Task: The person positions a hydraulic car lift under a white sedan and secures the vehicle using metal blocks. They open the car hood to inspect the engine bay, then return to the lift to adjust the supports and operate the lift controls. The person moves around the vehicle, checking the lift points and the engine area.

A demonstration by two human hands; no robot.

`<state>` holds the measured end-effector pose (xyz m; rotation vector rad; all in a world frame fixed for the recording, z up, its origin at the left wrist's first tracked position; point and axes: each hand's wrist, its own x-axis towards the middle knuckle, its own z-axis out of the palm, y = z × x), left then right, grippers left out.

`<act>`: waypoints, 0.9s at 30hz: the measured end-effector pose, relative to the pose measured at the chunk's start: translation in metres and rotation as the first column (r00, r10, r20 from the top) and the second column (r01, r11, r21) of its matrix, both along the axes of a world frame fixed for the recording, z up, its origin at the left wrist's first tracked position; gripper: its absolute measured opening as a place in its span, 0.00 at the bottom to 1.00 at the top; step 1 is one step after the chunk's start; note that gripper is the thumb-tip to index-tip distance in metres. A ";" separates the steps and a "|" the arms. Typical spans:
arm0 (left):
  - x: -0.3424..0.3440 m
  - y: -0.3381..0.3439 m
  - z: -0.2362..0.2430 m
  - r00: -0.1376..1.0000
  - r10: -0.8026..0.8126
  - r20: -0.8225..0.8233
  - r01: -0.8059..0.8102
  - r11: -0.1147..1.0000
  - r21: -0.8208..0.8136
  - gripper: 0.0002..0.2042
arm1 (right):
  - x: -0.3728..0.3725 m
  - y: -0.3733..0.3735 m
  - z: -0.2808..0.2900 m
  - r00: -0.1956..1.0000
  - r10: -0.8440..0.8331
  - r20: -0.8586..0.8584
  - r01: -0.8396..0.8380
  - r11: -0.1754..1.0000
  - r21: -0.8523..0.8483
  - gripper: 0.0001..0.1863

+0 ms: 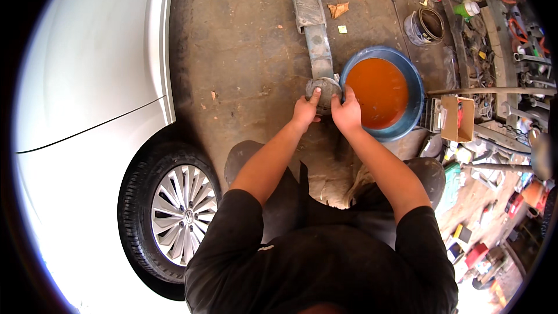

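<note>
Clasping a round disc [328, 92]
Left hand [304, 113] and right hand [347, 113] are gripping; slackening could be dropping it (basin [415, 100] alongside).

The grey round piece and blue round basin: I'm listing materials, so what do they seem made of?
Grey round piece: perhaps metal, matte, by its dull grey; grime leaves doubt.
Blue round basin: probably plastic, slightly glossy, by its smooth blue rim.

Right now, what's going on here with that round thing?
A person grips a round grey piece with both hands, the left hand and right hand on opposite sides. It sits at the near end of a long bluish metal bar; I can't tell if they're joined. Just right is a blue tub of orange liquid.
</note>
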<state>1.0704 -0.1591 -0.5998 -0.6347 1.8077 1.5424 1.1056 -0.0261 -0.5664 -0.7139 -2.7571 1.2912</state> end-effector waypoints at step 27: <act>-0.040 -0.142 -0.001 0.989 0.108 -0.097 -0.140 0.880 -0.454 0.36 | 0.028 -0.120 0.000 0.908 0.358 0.218 -0.256 0.885 -0.388 0.35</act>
